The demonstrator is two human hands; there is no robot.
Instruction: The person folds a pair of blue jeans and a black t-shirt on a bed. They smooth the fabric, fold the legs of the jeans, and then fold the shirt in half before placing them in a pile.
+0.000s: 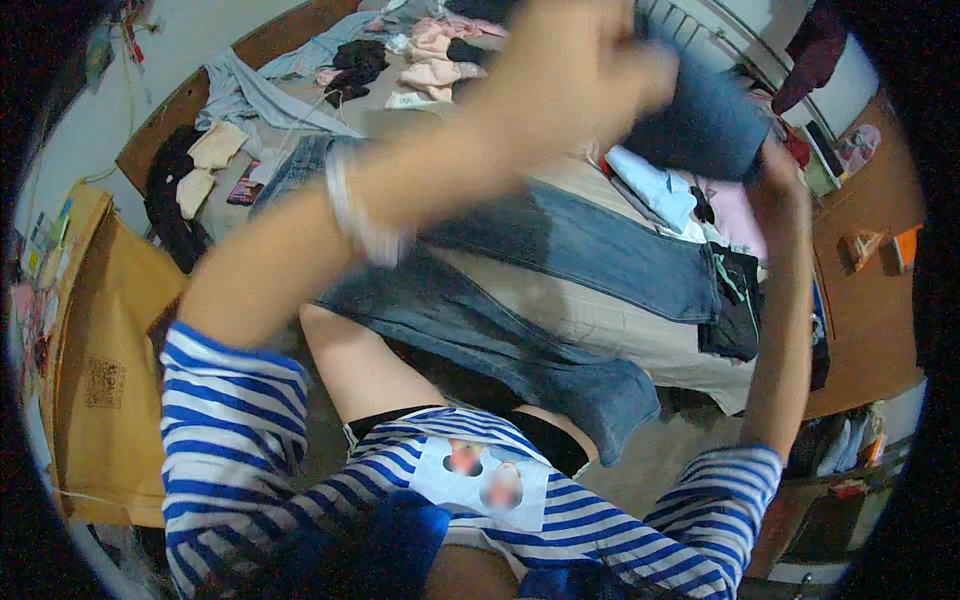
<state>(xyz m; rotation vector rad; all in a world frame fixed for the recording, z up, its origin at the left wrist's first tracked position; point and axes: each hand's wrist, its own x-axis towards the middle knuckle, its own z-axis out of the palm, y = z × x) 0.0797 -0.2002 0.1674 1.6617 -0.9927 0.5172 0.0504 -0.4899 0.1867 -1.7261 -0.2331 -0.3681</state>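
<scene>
A folded dark blue cloth (694, 112), perhaps denim, is held up in the air between my hands. My left hand (626, 67), blurred and partly cut by the top edge, grips its left side. At its lower right corner, my right hand (784, 169) is closed on the cloth. Below them, a pair of blue jeans (600, 240) lies spread across the bed, one leg reaching towards the right and the other (615, 405) hanging over the near edge by my knees. My left forearm covers part of the jeans.
Light blue folded clothes (660, 187) and black clothing (731, 300) lie on the bed's right side. Pink and black garments (439, 71) are heaped at the far side. A brown paper bag (112, 360) stands at left, a wooden desk (862, 315) at right.
</scene>
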